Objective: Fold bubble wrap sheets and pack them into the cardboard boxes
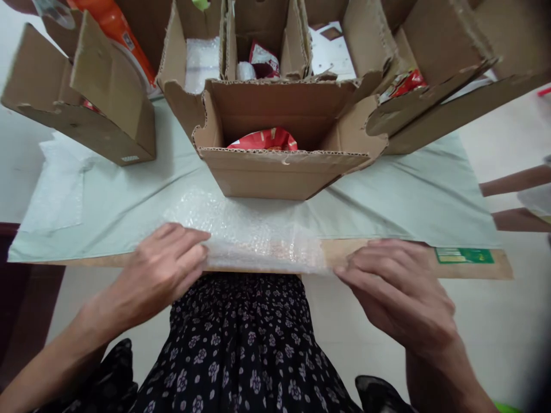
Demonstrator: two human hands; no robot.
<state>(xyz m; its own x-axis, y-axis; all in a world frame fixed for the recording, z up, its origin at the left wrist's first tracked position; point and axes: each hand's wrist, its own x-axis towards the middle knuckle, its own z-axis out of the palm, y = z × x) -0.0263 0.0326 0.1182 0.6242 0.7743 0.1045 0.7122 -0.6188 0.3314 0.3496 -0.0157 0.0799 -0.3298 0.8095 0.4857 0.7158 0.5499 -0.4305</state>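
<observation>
A sheet of clear bubble wrap lies along the front edge of the table, partly over a brown cardboard strip. At its left side my left hand has the fingers closed on the plastic, with the index finger pointing inward. My right hand pinches the front right corner of the same sheet between thumb and fingers. Both hands are slightly blurred. The near edge of the wrap looks folded or doubled; whether anything lies inside it I cannot tell.
Behind the wrap stands an open cardboard box holding a red packet. Several more open boxes line the back. Another cardboard box stands at the left, near more bubble wrap. A pale green cloth covers the table.
</observation>
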